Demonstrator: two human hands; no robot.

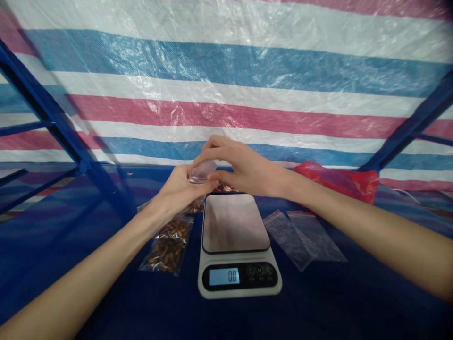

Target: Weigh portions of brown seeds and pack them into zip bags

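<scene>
Blue, white and red striped tarp [226, 80] behind, dark blue tabletop [318, 302] beneath, white digital scale [235, 278] at centre, seed-filled plastic bag [169, 245] near left, empty plastic bags [300, 238] right, small clear container [202, 172] just beyond the scale, left hand [175, 191] cupped under it, right hand [244, 167] above, fingers [215, 153] together and clamped over its top

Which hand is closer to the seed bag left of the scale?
Left hand, holding a clear container, is nearer: it is just above and beyond the seed bag. The right hand is farther off, up and to the right, beyond the scale.
</scene>
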